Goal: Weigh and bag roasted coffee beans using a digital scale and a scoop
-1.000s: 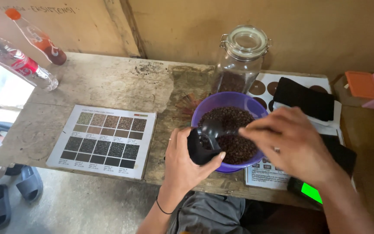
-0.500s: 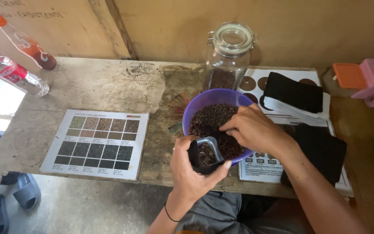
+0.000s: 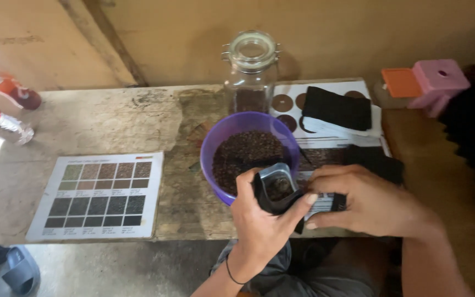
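While the black pouch sat over the surface's front edge, just beside the purple bowl of dark beans, its mouth was best kept upright and spread. Left hand fingers were wrapped closed around it; right hand fingers pinched its right side.

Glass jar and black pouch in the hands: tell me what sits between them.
In the head view, the purple bowl of dark coffee beans sits between the glass jar and the black pouch.
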